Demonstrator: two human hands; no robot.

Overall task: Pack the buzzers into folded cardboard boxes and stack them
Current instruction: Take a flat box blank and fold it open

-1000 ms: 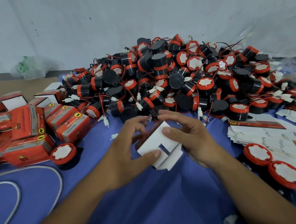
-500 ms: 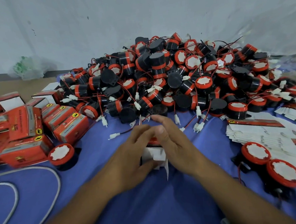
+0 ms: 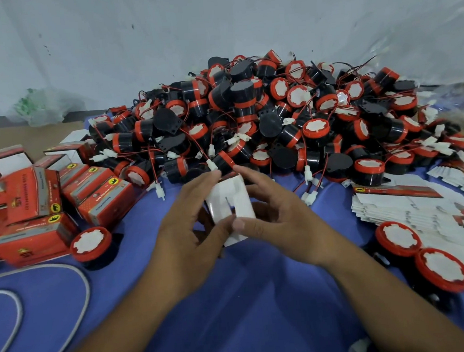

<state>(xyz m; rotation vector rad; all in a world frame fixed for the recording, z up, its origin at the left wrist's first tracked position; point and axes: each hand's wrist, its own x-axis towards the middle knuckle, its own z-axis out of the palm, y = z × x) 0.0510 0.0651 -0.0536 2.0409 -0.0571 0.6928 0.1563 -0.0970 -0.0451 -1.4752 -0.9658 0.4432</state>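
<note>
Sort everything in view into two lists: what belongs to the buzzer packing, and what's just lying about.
Job: half-folded cardboard box held by left hand and right hand; buzzer pile; flat box blanks; stacked red boxes.
Lying about: white cable; plastic bag by the wall.

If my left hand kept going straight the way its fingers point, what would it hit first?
Besides the white box your left hand holds, probably the black-and-red buzzer at the near edge of the pile, just beyond its fingers; depth there is unclear.
</note>
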